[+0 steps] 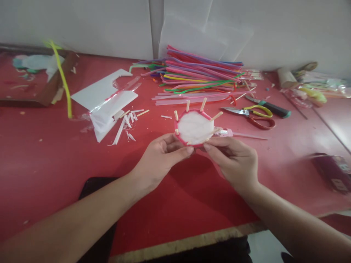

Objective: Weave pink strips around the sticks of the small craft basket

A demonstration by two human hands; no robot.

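Your forearms [93, 212] lie nearest, left hand [160, 157] and right hand [237, 157] pinching the near edge of the pink-rimmed white disc [195, 126] left of the scissors [243, 112], face tilted up toward you, wooden sticks [203, 105] fanning lengthwise up and outward.

White disc [195, 128] hides part of left hand [159, 159] and right hand [238, 160] from me. Left forearm [82, 219], right forearm [296, 226] run off frame. Brown tray [51, 93] clipped left. Purple box [329, 170] clipped right, blurred; can't read its label [340, 184].
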